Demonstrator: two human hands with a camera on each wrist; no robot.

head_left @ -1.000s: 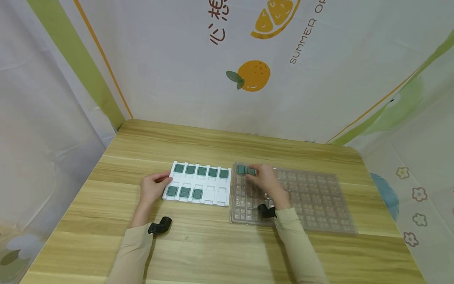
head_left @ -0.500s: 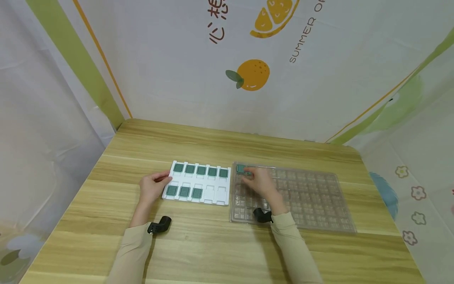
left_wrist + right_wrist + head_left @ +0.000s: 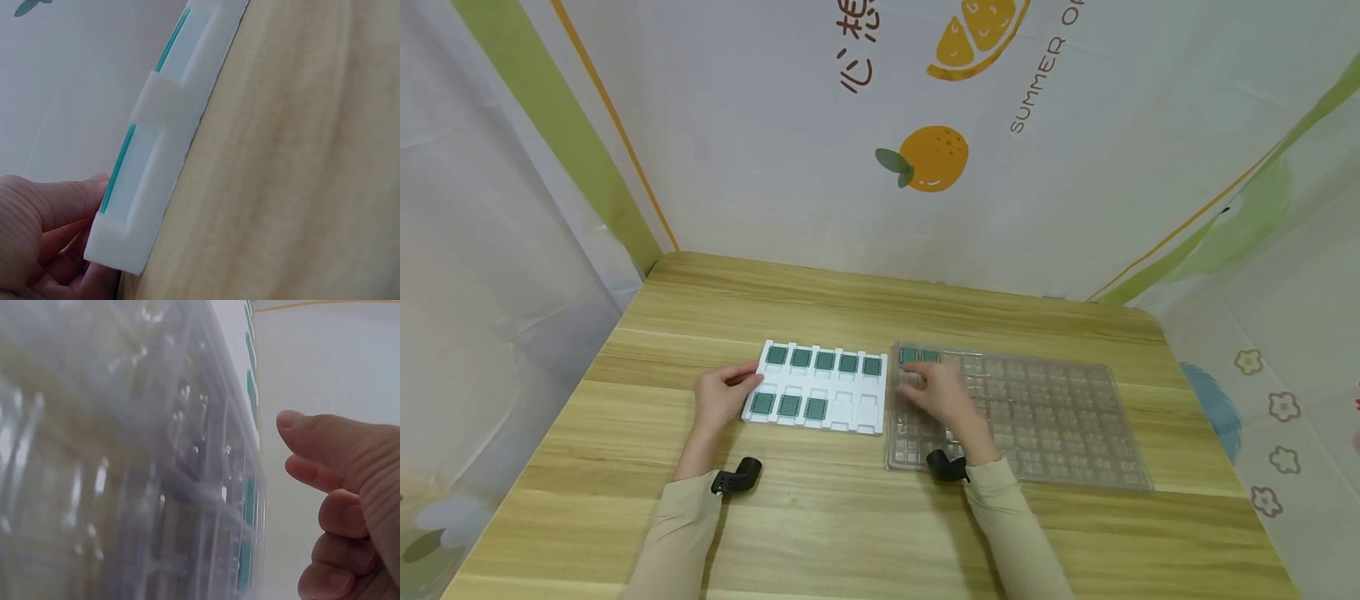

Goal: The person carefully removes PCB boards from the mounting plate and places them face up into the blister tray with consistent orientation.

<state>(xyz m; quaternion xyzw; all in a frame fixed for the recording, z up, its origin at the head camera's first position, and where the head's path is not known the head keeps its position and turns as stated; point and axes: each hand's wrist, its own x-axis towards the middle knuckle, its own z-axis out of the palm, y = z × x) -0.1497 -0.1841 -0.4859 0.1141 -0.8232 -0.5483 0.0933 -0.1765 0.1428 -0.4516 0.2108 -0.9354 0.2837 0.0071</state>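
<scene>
My left hand [image 3: 718,402] pinches the left edge of a white tray [image 3: 820,382] on the table. In the left wrist view the thumb lies near the end of a green square chip [image 3: 119,169] in its slot. Several such chips fill the tray's far row; 3 more lie in the near row, at its left. My right hand [image 3: 946,393] hovers over the left part of a clear plastic tray [image 3: 1052,417], holding nothing. Its thumb and index finger reach forward, apart from the tray in the right wrist view. In its far left corner, 2 green chips [image 3: 909,355] sit side by side.
The two trays stand close together on a wooden table [image 3: 827,517]. Two slots at the right of the white tray's near row hold no chip. A printed curtain [image 3: 760,167] hangs behind the table and at its sides. Each wrist wears a black camera mount [image 3: 747,473].
My right hand has let go of the second green chip, which now lies in the clear tray's far row. The hand has moved left and nearer. My left hand stays put.
</scene>
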